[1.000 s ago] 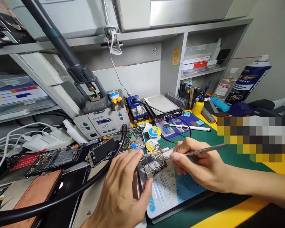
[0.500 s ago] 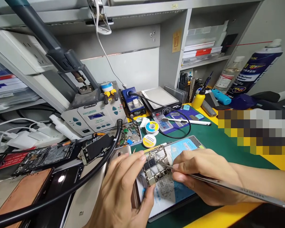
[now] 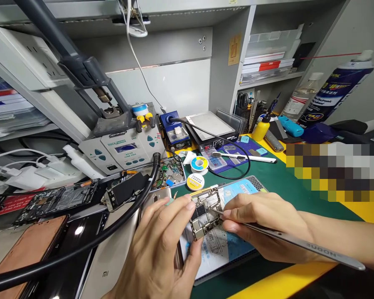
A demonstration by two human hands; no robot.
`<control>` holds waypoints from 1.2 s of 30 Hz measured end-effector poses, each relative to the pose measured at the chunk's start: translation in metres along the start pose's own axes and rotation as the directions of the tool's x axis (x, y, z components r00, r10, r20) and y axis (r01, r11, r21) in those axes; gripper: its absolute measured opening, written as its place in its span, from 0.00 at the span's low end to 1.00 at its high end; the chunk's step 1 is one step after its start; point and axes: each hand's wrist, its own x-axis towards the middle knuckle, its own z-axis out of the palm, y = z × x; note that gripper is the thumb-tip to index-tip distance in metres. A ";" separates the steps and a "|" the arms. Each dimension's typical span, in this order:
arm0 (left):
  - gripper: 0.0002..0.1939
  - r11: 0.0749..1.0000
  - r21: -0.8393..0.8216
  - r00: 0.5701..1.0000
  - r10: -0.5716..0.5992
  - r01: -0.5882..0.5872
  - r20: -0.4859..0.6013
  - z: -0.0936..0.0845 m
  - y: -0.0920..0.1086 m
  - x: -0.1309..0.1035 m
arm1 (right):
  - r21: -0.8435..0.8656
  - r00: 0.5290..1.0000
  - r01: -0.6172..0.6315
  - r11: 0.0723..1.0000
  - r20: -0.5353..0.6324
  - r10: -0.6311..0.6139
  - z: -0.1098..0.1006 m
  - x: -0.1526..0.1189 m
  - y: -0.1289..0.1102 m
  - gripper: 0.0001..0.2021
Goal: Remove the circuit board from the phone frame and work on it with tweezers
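My left hand (image 3: pixel 162 243) grips a phone circuit board (image 3: pixel 202 224) by its edges, fingers at the upper left and thumb beneath. The board is tilted above a blue and white sheet (image 3: pixel 237 245). In my right hand (image 3: pixel 262 226) is a slim flat metal tool (image 3: pixel 305 245), pinched near its front like a pen. Its narrow tip rests on or just above the middle of the board, beside a dark chip; contact cannot be made out. The tool's rounded rear end sticks out to the lower right.
Phones (image 3: pixel 109 261) lie at the left, crossed by a thick black hose (image 3: pixel 118 226) from a hot-air station (image 3: pixel 127 149). Behind the board stand solder spools (image 3: pixel 195 181). A white-handled brush (image 3: pixel 252 158), a yellow bottle (image 3: pixel 262 128) and a spray can (image 3: pixel 336 91) are farther right.
The view has shifted slightly. My right hand and the metal tool have moved a little left relative to the board, the tip staying near its middle. My left hand keeps its grip.
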 end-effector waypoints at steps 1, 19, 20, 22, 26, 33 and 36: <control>0.31 1.000 0.004 1.000 0.006 -0.006 -0.002 0.000 0.000 0.000 | 0.003 1.000 0.001 1.000 0.000 -0.001 0.000 0.000 0.000 0.04; 0.30 0.999 0.002 0.999 0.037 -0.037 -0.016 0.003 -0.001 0.000 | -0.112 0.995 0.080 0.991 0.073 -0.072 -0.007 0.010 -0.005 0.09; 0.30 0.999 0.004 0.999 0.034 -0.034 -0.014 0.003 -0.001 0.001 | -0.118 0.994 0.087 0.989 0.073 -0.078 -0.007 0.011 -0.006 0.09; 0.29 0.999 0.012 0.999 0.031 -0.031 -0.015 0.003 -0.001 0.001 | -0.124 0.993 0.095 0.988 0.079 -0.086 -0.008 0.012 -0.007 0.09; 0.30 0.999 0.016 0.999 0.031 -0.031 -0.012 0.003 -0.001 0.000 | -0.095 0.990 0.115 0.989 0.090 -0.106 -0.010 0.013 -0.006 0.11; 0.31 1.000 0.007 1.000 0.013 -0.013 -0.001 0.003 -0.003 -0.001 | -0.045 0.991 0.091 0.995 0.098 -0.086 -0.012 0.012 -0.006 0.11; 0.30 1.000 0.006 1.000 0.010 -0.010 -0.009 0.003 -0.002 0.000 | -0.007 0.993 0.102 0.995 0.064 -0.101 -0.011 0.014 -0.006 0.12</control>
